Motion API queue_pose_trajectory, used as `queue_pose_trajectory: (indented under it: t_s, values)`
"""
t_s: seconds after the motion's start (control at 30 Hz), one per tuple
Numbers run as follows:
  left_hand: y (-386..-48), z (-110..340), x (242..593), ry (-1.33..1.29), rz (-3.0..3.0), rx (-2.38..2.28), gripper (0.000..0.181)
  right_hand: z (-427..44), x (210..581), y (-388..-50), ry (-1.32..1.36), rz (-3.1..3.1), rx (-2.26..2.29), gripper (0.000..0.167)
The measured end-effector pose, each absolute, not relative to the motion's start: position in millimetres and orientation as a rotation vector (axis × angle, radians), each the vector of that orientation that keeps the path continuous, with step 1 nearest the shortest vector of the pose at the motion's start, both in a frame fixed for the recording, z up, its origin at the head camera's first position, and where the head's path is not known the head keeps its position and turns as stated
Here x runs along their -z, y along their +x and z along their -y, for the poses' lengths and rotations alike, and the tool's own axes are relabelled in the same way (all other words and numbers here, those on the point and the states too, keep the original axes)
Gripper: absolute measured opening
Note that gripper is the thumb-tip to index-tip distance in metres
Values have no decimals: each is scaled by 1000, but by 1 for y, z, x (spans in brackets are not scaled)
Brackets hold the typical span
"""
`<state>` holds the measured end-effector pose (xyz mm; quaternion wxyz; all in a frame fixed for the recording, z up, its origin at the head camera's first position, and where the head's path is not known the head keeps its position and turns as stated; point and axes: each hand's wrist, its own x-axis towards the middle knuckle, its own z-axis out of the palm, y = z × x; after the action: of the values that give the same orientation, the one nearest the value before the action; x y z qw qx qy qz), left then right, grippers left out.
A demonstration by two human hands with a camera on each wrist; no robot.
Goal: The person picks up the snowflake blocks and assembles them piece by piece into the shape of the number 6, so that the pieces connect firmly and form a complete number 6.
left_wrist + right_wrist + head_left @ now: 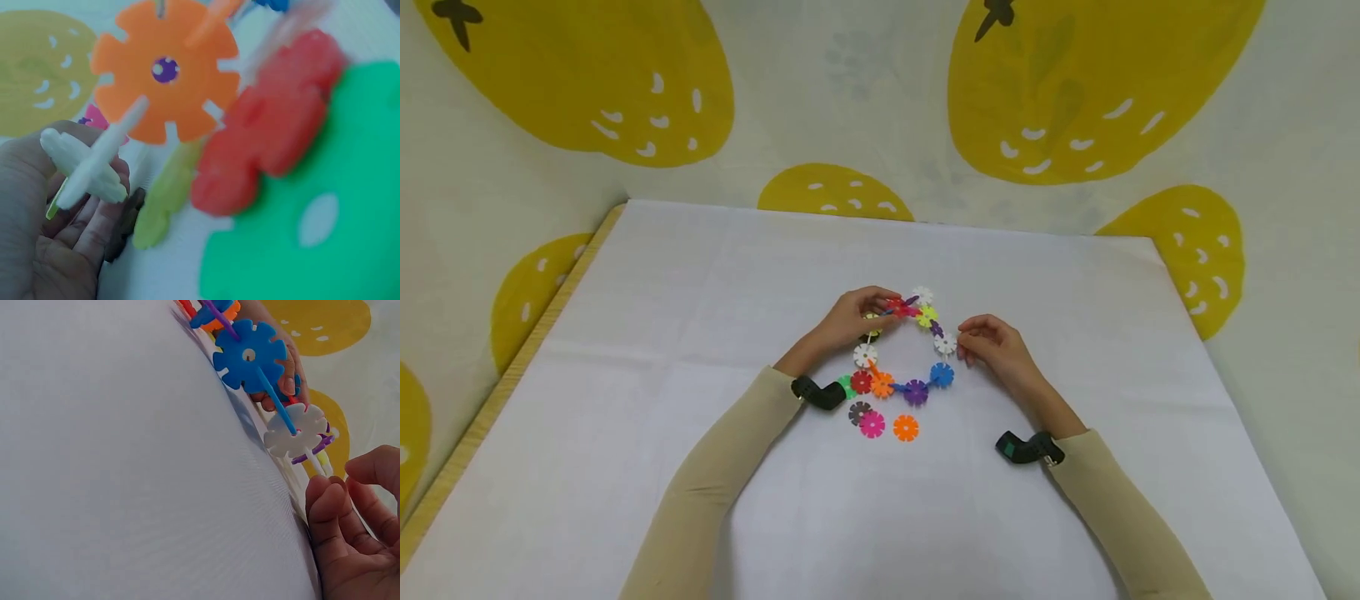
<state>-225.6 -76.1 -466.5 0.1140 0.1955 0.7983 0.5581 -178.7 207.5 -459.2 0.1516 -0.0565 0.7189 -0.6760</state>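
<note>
Notched plastic discs, slotted edge to edge, form a colourful ring (915, 392) on the white-covered table. At its far left side my left hand (853, 315) grips the ring near the red and pink discs (910, 311), thumb and fingers around them. The left wrist view shows this hand (69, 219) behind white discs (84, 165). My right hand (996, 346) lies beside the ring's right side, fingers loosely bent. Its fingertips are next to a white disc (295, 431); whether they touch it cannot be told. A blue disc (250, 355) joins that white one.
Loose discs lie in front of the ring: an orange one (906, 428), a pink one (872, 424) and a dark grey one (858, 412). A green disc (847, 386) and a red one (861, 382) sit by the left wrist camera (818, 393). A patterned cloth (850, 100) hangs behind.
</note>
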Motion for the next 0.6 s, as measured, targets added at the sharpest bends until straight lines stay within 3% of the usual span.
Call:
queue_pose_trajectory:
  t_s: [0.2, 0.6]
  values:
    - [-227, 78, 464, 551, -2341, -1657, 40, -210, 458, -164, -290, -2081, 1845, 15]
    - [-228, 82, 462, 527, -2334, -1663, 41, -209, 457, -144, -612, -2084, 1594, 13]
